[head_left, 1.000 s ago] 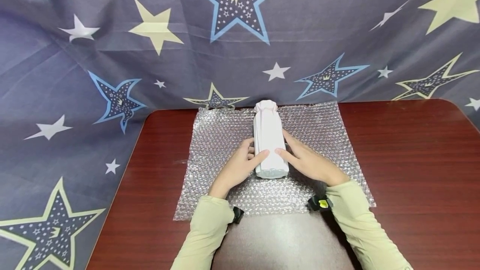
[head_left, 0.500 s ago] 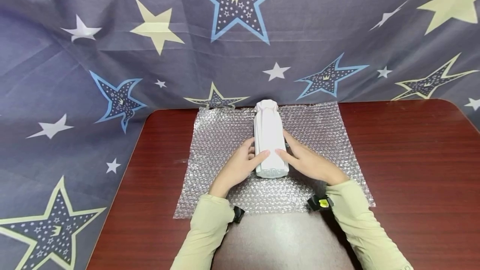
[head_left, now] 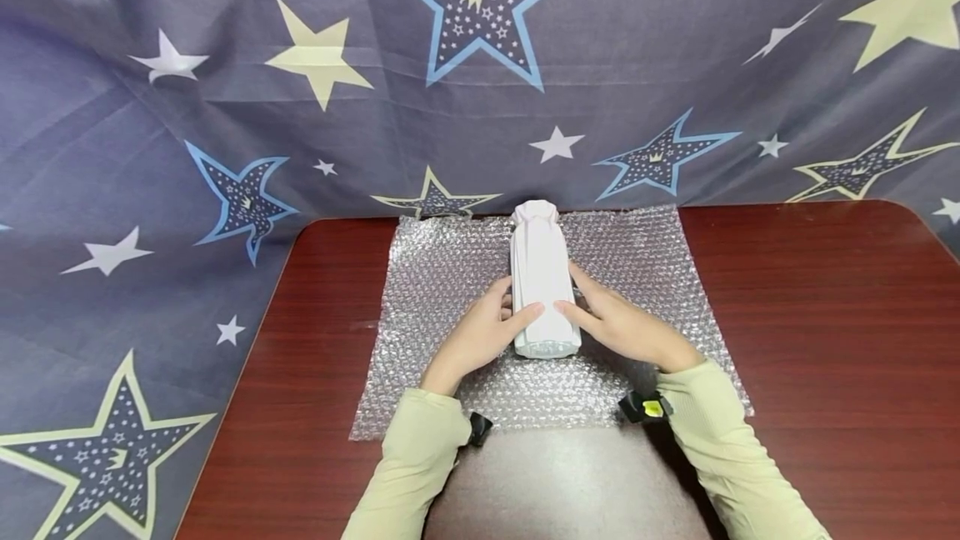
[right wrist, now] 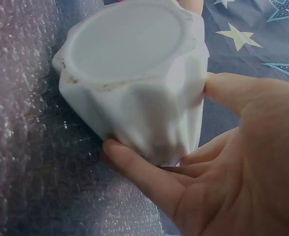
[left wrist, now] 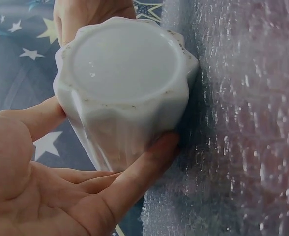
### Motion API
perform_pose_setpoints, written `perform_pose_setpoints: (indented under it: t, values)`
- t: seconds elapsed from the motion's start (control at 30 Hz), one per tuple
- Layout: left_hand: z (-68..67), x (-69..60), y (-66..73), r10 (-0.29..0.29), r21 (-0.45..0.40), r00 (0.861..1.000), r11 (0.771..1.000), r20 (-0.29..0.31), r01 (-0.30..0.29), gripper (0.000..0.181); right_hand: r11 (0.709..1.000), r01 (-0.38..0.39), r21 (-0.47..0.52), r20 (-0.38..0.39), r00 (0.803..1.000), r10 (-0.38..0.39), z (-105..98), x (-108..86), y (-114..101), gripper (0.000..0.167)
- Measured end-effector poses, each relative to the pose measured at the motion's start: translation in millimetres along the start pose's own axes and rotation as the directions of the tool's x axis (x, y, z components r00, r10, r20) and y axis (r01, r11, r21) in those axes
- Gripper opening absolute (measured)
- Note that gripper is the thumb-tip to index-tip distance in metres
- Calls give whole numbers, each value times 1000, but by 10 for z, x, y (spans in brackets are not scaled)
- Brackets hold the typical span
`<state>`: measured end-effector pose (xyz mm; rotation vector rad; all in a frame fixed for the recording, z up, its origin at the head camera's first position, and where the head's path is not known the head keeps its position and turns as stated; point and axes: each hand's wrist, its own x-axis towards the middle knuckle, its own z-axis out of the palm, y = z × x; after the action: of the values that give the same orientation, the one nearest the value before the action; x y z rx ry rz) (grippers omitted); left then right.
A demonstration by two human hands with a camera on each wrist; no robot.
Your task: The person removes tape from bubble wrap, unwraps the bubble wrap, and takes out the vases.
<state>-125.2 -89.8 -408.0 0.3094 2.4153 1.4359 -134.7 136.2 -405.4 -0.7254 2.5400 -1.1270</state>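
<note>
A white fluted vase (head_left: 542, 273) lies on its side over a sheet of bubble wrap (head_left: 450, 273), its narrow ruffled mouth toward the back and its base toward me. My left hand (head_left: 480, 332) grips the vase's left side, thumb on top and fingers beneath. On the opposite side my right hand (head_left: 618, 323) holds it in the same way. The vase's round base (left wrist: 125, 64) faces the camera in the left wrist view, with brownish marks on its rim. In the right wrist view, fingertips (right wrist: 117, 150) press the vase's underside (right wrist: 130, 108).
The bubble wrap is spread flat on a reddish-brown wooden table (head_left: 825, 315), reaching its back edge. Behind the table hangs a grey-blue cloth (head_left: 600, 40) printed with stars. A pale glossy patch (head_left: 562, 482) lies at the table's front between the forearms.
Hands and vase keep the same position relative to the bubble wrap. Only a slight shift of the whole head view is visible.
</note>
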Motion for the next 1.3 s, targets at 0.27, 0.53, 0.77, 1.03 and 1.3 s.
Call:
perform_pose_setpoints:
  t: [0.27,0.53,0.77,1.03,1.3]
  values:
    - [-10,-18,43,2,14,1000,1000,9,-2,66,1000,-7,21,18,1000,6,-23,-28,-33,75]
    - [-21,-23,64,23,18,1000,1000,-12,-23,66,1000,-14,15,2,1000,14,-32,-25,-53,76]
    - [-28,-32,73,58,-4,998,998,-2,-58,61,1000,9,26,-13,1000,-9,-38,-17,-61,73]
    - [-50,-61,121,67,-24,998,997,-11,-68,60,999,22,37,-42,999,-21,-45,-26,-90,72]
    - [-64,-63,146,40,-2,998,999,-43,-40,66,999,20,32,-64,998,-18,-45,-32,-113,69]
